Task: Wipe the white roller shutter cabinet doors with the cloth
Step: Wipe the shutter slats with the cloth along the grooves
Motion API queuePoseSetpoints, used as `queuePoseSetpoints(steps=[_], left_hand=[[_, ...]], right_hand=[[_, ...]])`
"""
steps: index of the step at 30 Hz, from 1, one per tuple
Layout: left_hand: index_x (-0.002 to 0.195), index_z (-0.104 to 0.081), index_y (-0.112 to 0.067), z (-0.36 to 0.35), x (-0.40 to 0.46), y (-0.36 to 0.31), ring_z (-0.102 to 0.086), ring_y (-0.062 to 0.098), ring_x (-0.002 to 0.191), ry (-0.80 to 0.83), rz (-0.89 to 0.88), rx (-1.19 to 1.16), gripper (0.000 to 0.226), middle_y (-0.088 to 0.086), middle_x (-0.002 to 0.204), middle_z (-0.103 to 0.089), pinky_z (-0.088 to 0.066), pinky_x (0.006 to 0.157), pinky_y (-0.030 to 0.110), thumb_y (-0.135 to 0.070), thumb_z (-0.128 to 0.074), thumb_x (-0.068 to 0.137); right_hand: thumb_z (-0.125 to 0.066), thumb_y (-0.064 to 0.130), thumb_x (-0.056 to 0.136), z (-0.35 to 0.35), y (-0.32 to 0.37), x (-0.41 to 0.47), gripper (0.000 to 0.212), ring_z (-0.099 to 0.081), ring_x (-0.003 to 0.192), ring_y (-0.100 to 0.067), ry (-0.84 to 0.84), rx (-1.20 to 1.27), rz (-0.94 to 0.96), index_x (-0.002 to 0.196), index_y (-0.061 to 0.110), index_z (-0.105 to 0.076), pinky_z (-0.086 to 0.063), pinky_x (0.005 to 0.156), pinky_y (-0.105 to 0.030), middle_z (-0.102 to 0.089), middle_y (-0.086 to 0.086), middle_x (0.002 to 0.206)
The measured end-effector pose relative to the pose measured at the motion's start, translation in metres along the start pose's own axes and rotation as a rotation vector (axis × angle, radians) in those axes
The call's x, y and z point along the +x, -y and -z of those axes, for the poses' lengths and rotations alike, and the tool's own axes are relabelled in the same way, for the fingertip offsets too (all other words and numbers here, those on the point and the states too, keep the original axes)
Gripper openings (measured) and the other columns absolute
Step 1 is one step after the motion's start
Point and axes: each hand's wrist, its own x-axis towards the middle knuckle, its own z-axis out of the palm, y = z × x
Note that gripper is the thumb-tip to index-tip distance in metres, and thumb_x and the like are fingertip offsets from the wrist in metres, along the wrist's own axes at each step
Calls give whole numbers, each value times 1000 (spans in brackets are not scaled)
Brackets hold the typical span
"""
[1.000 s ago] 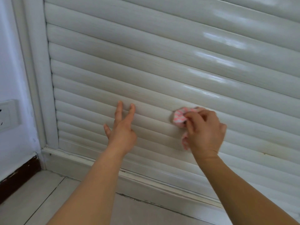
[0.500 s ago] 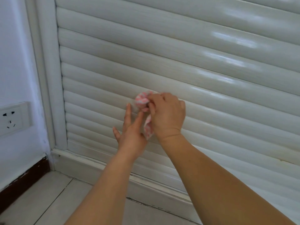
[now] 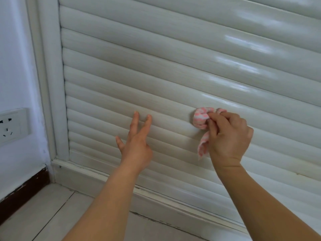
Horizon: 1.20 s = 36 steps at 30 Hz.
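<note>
A person works low at a white roller shutter cabinet door [image 3: 173, 66], whose rounded slats run lengthwise from the frame [image 3: 50, 84] at the left toward the right, dipping slightly as they go. The slats are glossy, catching streaks of light at the upper right, with a faint brushed grain and some dull yellowing near the bottom. The right hand [image 3: 227, 134] has its fingers curled around a pink-and-white checked cloth [image 3: 200, 119], bunched into a wad and pressed against a slat in the lower part of the door; a loose tail of the cloth hangs down below the thumb, just beside the wrist. The left hand [image 3: 137, 143] is spread flat, fingers straight and apart, its fingertips [image 3: 136, 115] touching the slats at about the same height, well to the left of the cloth and holding nothing. A white wall socket [image 3: 12, 125] sits on the wall at the far left, above a dark skirting board [image 3: 22, 190] and pale floor tiles [image 3: 43, 214].
</note>
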Motion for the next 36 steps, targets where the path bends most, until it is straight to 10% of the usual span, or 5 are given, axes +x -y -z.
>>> queuePoseSetpoints(steps=[9, 13, 30, 33, 36], left_hand=[[146, -20, -35, -1, 2, 7, -9, -13, 130, -85, -57, -170, 88, -18, 155, 2, 1, 113, 50, 13, -43, 76], [131, -48, -10, -1, 9, 19, -38, 14, 128, -289, -83, -454, 68, 2, 130, -38, -24, 112, 27, 16, -39, 69], [146, -23, -13, 3, 14, 26, -38, -3, 119, -289, 127, -684, 77, 3, 140, -36, -31, 110, 32, 23, -32, 78], [146, -22, -12, 5, 14, 25, -35, -5, 119, -270, 129, -671, 77, 4, 141, -35, -30, 111, 32, 23, -31, 78], [146, -21, -15, 9, 10, 24, -32, -4, 123, -226, 107, -635, 79, 2, 145, -29, -26, 113, 30, 24, -29, 77]], right_hand=[[-62, 31, 76, -44, 99, 29, 12, -59, 67, -28, 87, 10, 239, 79, 28, -73, -21, 68, -33, -64, -2, 78], [-72, 20, 57, -60, 135, 37, 17, -56, 65, -26, 158, -72, 391, 74, 22, -71, -20, 67, -33, -61, -4, 74], [-51, 14, 85, -53, 62, -7, 27, -62, 80, -25, 48, -37, 818, 96, 24, -73, -30, 73, -35, -65, 1, 84], [-40, 13, 75, -37, 45, -19, 40, -60, 70, -25, 146, -75, 762, 94, 22, -74, -28, 70, -34, -65, -1, 80], [-70, 19, 48, -23, 33, -31, 44, -59, 69, -26, 347, -151, 666, 91, 22, -75, -23, 67, -33, -65, -3, 82]])
